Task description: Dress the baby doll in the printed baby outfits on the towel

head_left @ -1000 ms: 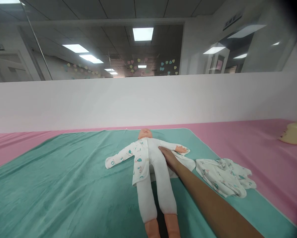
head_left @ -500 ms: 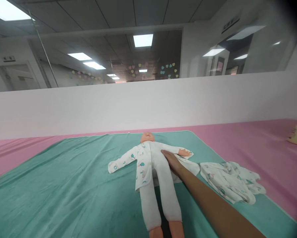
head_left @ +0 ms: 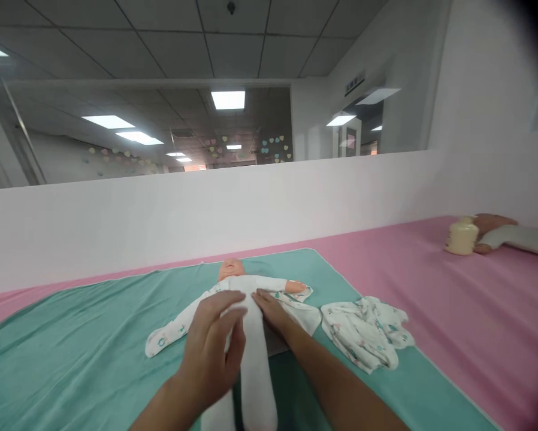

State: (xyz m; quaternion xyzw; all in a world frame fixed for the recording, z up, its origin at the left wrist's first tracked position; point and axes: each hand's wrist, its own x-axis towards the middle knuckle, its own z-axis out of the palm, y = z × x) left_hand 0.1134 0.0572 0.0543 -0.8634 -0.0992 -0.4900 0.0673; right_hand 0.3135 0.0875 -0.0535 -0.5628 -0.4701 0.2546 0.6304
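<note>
A baby doll (head_left: 256, 365) in a white bodysuit lies on its back, its head at the far end. Its arm on the left is inside the sleeve of a white printed baby shirt (head_left: 170, 336); its other arm lies on top of the shirt's spread right side. My right hand (head_left: 272, 311) rests against the right side of the doll's torso, fingers stretched out. Above the doll's belly and hip, my left hand (head_left: 217, 347) hovers with fingers curved and apart, holding nothing. It hides part of the shirt's front.
A crumpled white printed garment (head_left: 368, 332) lies to the right on the green cloth (head_left: 93, 335). The pink sheet (head_left: 449, 305) extends beyond it. At the back right stand a yellow bottle (head_left: 461, 238) and another doll in white (head_left: 527, 240). A white wall (head_left: 161, 221) closes off the back.
My left hand has come into view over the doll. My right hand stays at the doll's side. The view has shifted right, showing the whole bottle and the second doll.
</note>
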